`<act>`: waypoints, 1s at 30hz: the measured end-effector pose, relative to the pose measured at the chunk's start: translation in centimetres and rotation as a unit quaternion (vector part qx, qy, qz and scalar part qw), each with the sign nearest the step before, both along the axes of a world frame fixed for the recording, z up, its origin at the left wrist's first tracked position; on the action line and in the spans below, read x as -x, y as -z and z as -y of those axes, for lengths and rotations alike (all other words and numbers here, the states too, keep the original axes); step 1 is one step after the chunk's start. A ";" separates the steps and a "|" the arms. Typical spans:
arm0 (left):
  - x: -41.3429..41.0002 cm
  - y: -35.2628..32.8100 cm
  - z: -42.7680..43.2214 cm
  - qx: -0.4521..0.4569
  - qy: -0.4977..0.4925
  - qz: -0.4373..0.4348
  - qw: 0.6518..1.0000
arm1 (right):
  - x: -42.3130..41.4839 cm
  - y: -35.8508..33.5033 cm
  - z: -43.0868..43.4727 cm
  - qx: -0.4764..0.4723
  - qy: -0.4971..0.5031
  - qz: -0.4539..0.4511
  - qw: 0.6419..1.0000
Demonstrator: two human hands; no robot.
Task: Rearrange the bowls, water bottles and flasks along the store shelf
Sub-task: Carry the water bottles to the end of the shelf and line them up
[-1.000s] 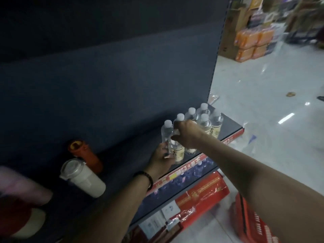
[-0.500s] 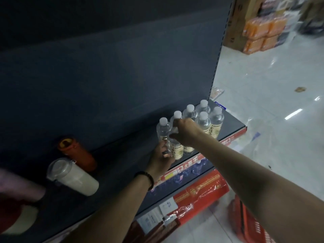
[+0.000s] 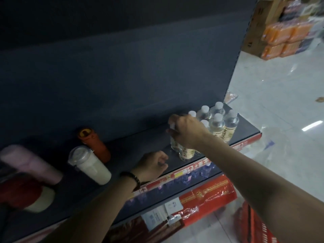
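Dim store aisle, with a dark shelf [image 3: 143, 142] running from lower left to upper right against a blue-grey back panel [image 3: 122, 76], its front edge carrying a red price strip [image 3: 192, 168]. Near the right end of that shelf stands a cluster of clear water bottles [image 3: 217, 123] with white caps and pale labels, packed close together and upright. Over the left side of the cluster the right hand [image 3: 186, 131] reaches in from above, its fingers curled down around the top of one bottle [image 3: 175, 144] — the cap is hidden under the palm, so the grip reads as closed on it. A second labelled bottle [image 3: 187, 153] stands just in front, touching the first. Left of these, the left hand [image 3: 152, 164] rests low at the shelf's front edge, fingers folded into a loose fist that holds nothing visible; a dark bead bracelet [image 3: 133, 178] circles the wrist. Further left — well apart from the bottles — sit an orange flask [image 3: 95, 146] at the back and a white flask [image 3: 91, 164] with a clear lid in front of it, then a blurred pink flask [image 3: 31, 163] and a red-and-cream one [image 3: 26, 197] at the frame's edge. Below are a lower shelf with blue-tinted bottles [image 3: 201, 171] and red packaged goods [image 3: 206, 197]; pale floor [image 3: 280, 120] and orange stacked packs [image 3: 284, 39] lie to the right.
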State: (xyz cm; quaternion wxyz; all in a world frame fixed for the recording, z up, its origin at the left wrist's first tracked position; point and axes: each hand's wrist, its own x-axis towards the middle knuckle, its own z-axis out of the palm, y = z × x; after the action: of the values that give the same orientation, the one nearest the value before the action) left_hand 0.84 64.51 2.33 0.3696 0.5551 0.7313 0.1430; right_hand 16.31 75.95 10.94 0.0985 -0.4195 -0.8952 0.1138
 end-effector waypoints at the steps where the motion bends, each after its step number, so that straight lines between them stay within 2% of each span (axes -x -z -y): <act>1: 1.1 -0.3 1.0 0.003 0.009 -0.025 1.000 | 1.1 0.0 1.0 0.010 -0.016 0.001 1.000; 5: 6.1 -1.8 6.6 0.020 0.014 -0.088 0.996 | 6.1 -0.2 6.7 0.046 -0.062 0.025 0.997; 8: 10.4 -3.3 12.3 0.000 0.001 -0.135 0.991 | 10.7 -0.3 12.4 0.059 -0.107 0.029 0.992; 16: 24.0 -7.0 33.7 -0.028 -0.060 -0.257 0.964 | 24.5 -0.9 30.3 0.053 -0.192 0.023 0.980; 23: 35.0 -9.2 51.5 -0.027 -0.189 -0.270 0.944 | 36.5 -0.5 46.7 0.060 -0.264 0.052 0.961; 30: 43.6 -10.0 63.7 0.003 -0.287 -0.280 0.916 | 48.1 -1.7 56.4 0.014 -0.342 0.086 0.936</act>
State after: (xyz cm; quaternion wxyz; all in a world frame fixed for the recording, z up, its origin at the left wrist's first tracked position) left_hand -42.79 0.80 12.36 0.0946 0.3379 0.9330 0.0797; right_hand -31.75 19.52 12.67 -0.0295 -0.0974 -0.9879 0.1167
